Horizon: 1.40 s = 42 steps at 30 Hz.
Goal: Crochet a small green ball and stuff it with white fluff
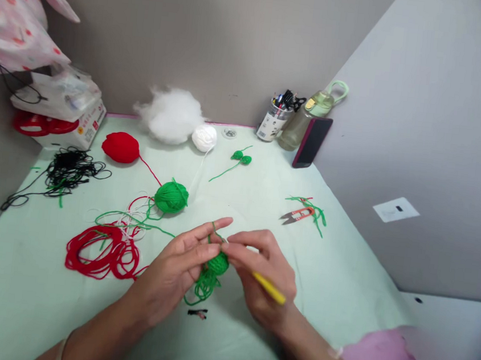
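Between my hands is a small rounded green crochet piece (218, 263). My left hand (185, 257) pinches it between thumb and fingers, with green yarn looped over the raised index finger. In my right hand (263, 271) is a crochet hook (270, 288) with a yellow handle; its tip meets the piece and is hidden by my fingers. Loose green yarn (207, 287) hangs below the piece. A green yarn ball (171, 197) lies beyond my left hand, and a green strand runs from that side toward the hand.
Red yarn loops (93, 250) and tangled black cord (72, 171) lie left. Behind are a red yarn ball (120, 147), white stuffing (172, 114), a white yarn ball (204, 138) and small green pieces (246, 160). Thread snips (299, 215), a phone (313, 143) and a bottle (300, 123) stand or lie right.
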{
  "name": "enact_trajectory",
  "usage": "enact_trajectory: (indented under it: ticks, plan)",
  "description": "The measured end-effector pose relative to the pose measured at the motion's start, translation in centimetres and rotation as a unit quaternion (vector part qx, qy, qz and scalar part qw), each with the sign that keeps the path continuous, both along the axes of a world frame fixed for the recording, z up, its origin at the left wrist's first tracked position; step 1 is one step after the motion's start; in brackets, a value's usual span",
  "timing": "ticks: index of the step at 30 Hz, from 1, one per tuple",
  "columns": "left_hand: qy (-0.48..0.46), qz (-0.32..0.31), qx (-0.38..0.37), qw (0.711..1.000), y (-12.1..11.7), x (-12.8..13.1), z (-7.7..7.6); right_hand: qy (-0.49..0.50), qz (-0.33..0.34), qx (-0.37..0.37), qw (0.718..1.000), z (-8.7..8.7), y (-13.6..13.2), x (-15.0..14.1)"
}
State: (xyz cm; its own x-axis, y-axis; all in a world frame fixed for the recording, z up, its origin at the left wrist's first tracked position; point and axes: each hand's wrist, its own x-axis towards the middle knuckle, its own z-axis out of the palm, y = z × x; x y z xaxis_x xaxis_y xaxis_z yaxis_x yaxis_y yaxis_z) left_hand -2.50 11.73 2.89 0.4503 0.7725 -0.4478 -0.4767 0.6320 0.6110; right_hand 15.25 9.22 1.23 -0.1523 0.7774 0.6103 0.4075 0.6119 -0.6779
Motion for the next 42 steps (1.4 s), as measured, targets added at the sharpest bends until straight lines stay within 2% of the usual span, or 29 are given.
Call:
enact_trajectory:
  ticks: [2,4,6,7,8,10,13,16,18,20,22,26,28,29,31,37,42]
  plan:
    - [-0.003,-0.005,0.008,1.000,0.3,-0.3,0.2,0.118,0.004,-0.077,0.990,0.3,0.5,0.3]
    - [0.008,-0.008,0.026,1.000,0.4,-0.6,0.4,0.226,0.020,-0.147,0.963,0.5,1.2,0.5]
    - [0.023,-0.012,0.045,0.999,0.3,-0.6,0.4,0.290,0.050,-0.200,0.934,0.7,1.6,0.4]
    - [0.029,-0.010,0.054,0.998,0.2,-0.5,0.4,0.297,0.061,-0.212,0.929,0.7,1.7,0.3]
    - [0.035,-0.006,0.061,0.997,0.0,-0.4,0.3,0.286,0.063,-0.213,0.932,0.8,1.8,0.1]
    - [0.046,0.008,0.075,0.996,-0.2,-0.1,0.2,0.219,0.051,-0.178,0.958,0.7,1.5,-0.4]
    - [0.056,0.026,0.074,0.995,-0.4,0.3,0.1,0.063,0.011,-0.051,0.997,0.5,0.8,-0.8]
    - [0.036,0.033,0.034,0.998,-0.3,0.4,0.0,-0.089,0.000,0.053,0.995,0.3,0.0,-0.5]
    - [0.021,0.025,0.008,0.999,-0.1,0.2,0.0,-0.093,0.006,0.054,0.994,0.3,-0.2,-0.3]
    - [0.025,0.014,0.003,1.000,0.2,0.0,0.0,-0.001,0.002,0.005,1.000,0.5,-0.1,-0.1]
    - [0.051,0.017,0.029,0.998,0.3,-0.3,0.0,0.124,0.005,-0.076,0.989,0.8,0.4,-0.1]
    - [0.136,0.050,0.132,0.981,0.2,-0.6,-0.1,0.330,0.037,-0.234,0.914,1.1,1.7,-0.3]
    - [0.163,0.063,0.159,0.972,0.0,-0.6,-0.3,0.369,0.037,-0.279,0.886,1.0,2.0,-0.5]
    - [0.167,0.065,0.161,0.971,0.0,-0.5,-0.3,0.373,0.033,-0.286,0.882,0.9,2.0,-0.7]
    - [0.159,0.059,0.149,0.974,0.0,-0.4,-0.5,0.360,0.032,-0.273,0.892,0.7,1.9,-0.8]
    - [0.109,0.040,0.104,0.988,0.1,-0.2,-0.5,0.259,0.036,-0.176,0.949,0.4,1.2,-1.1]
    - [0.069,-0.002,0.067,0.995,0.4,-0.5,0.0,0.253,0.022,-0.149,0.956,0.5,1.2,-0.4]
